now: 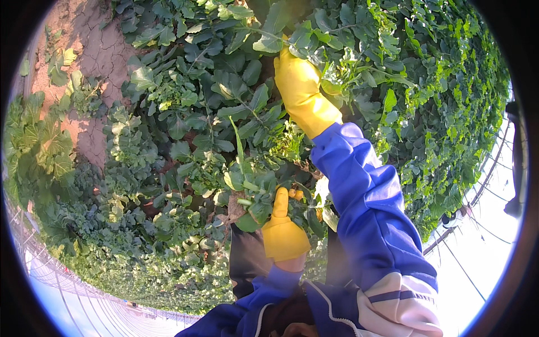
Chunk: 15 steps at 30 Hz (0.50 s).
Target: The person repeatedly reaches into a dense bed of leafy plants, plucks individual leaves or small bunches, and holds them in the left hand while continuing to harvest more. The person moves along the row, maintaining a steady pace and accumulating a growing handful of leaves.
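Observation:
My left hand (287, 236), in a yellow rubber glove, is close to my body with its thumb extended over a bunch of cut leafy greens (257, 206). Pale stem ends and one long narrow leaf stick out from that bunch. Farther out, my right hand (298, 80), also in a yellow glove, reaches down among the growing leafy plants (236, 84). Leaves cover its fingertips, so what they touch is hidden.
Bare cracked soil (101, 63) runs along the left. Dense green crop (442, 126) fills the right side. Larger pale-green leaves (46, 143) grow at the far left. A curved greenhouse-like frame (484, 189) shows at the rim. My dark trouser leg (248, 257) is beneath my left hand.

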Each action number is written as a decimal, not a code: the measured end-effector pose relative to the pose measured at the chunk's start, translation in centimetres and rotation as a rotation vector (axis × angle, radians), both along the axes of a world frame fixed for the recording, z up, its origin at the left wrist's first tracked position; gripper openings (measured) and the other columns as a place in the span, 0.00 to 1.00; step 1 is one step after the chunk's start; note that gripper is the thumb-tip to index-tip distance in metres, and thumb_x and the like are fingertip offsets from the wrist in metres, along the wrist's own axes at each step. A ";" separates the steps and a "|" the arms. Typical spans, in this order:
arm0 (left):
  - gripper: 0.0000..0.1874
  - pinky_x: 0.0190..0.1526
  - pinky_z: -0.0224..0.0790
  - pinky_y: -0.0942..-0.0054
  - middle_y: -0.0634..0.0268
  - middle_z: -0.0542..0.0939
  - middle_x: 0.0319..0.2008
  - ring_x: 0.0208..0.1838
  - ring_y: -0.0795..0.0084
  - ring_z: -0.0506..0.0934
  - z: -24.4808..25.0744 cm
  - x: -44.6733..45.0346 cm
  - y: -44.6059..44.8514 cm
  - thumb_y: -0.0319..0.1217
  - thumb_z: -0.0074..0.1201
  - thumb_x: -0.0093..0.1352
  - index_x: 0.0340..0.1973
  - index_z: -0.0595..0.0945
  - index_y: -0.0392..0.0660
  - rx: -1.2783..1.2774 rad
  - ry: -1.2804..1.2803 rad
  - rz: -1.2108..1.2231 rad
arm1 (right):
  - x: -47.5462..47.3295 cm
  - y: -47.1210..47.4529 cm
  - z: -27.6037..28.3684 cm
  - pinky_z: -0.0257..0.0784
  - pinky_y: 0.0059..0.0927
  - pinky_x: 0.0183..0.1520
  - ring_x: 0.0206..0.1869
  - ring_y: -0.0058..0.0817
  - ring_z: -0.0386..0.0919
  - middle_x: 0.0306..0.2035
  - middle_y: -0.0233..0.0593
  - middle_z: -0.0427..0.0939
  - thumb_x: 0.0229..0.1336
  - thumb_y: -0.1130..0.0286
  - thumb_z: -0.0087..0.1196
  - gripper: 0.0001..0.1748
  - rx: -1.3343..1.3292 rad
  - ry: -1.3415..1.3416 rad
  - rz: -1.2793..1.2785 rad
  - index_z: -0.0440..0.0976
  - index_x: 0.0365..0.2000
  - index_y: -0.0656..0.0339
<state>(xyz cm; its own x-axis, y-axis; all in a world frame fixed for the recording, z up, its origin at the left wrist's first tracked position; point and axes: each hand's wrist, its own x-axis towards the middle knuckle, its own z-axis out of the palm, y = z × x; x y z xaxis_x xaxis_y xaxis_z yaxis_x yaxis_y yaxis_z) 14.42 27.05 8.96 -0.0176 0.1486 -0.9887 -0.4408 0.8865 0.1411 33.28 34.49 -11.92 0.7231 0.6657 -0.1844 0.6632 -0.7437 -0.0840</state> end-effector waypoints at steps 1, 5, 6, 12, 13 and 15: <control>0.06 0.41 0.77 0.71 0.65 0.79 0.35 0.38 0.69 0.79 0.1 0.1 0.0 0.30 0.55 0.74 0.44 0.78 0.44 -0.006 -0.005 0.001 | 0.3 0.2 0.4 0.73 0.44 0.56 0.55 0.44 0.77 0.58 0.49 0.75 0.61 0.64 0.54 0.28 -0.175 0.087 0.010 0.69 0.62 0.54; 0.07 0.41 0.77 0.71 0.65 0.80 0.35 0.38 0.70 0.79 0.3 0.7 -0.2 0.29 0.56 0.73 0.45 0.79 0.43 0.016 0.026 -0.039 | 1.3 1.2 1.6 0.80 0.46 0.43 0.47 0.43 0.83 0.48 0.45 0.82 0.58 0.71 0.56 0.22 -0.560 0.286 0.105 0.76 0.54 0.56; 0.08 0.42 0.76 0.71 0.64 0.80 0.35 0.38 0.71 0.79 0.3 0.7 -0.3 0.29 0.57 0.72 0.45 0.79 0.41 0.015 0.041 -0.046 | 1.3 1.3 1.7 0.81 0.46 0.42 0.46 0.43 0.84 0.47 0.44 0.83 0.59 0.71 0.55 0.20 -0.601 0.294 0.116 0.77 0.53 0.56; 0.08 0.41 0.78 0.70 0.65 0.80 0.36 0.38 0.70 0.80 -0.3 0.4 -1.3 0.30 0.57 0.72 0.45 0.79 0.45 -0.009 -0.014 -0.031 | 1.1 0.2 2.9 0.81 0.41 0.41 0.44 0.41 0.85 0.44 0.44 0.84 0.58 0.72 0.56 0.19 -0.488 0.211 0.161 0.76 0.51 0.60; 0.08 0.41 0.78 0.70 0.65 0.81 0.36 0.38 0.70 0.80 -0.3 0.3 -1.5 0.30 0.57 0.72 0.45 0.79 0.45 -0.013 -0.034 -0.019 | 1.0 0.0 3.2 0.81 0.41 0.40 0.44 0.41 0.85 0.44 0.45 0.84 0.58 0.73 0.56 0.19 -0.547 0.234 0.176 0.75 0.51 0.63; 0.08 0.41 0.78 0.69 0.65 0.81 0.36 0.38 0.70 0.80 -0.4 0.3 -2.0 0.31 0.58 0.72 0.45 0.79 0.45 0.033 -0.047 -0.057 | 0.7 -0.4 4.0 0.81 0.40 0.40 0.43 0.41 0.85 0.43 0.46 0.84 0.57 0.74 0.56 0.18 -0.578 0.272 0.188 0.75 0.49 0.67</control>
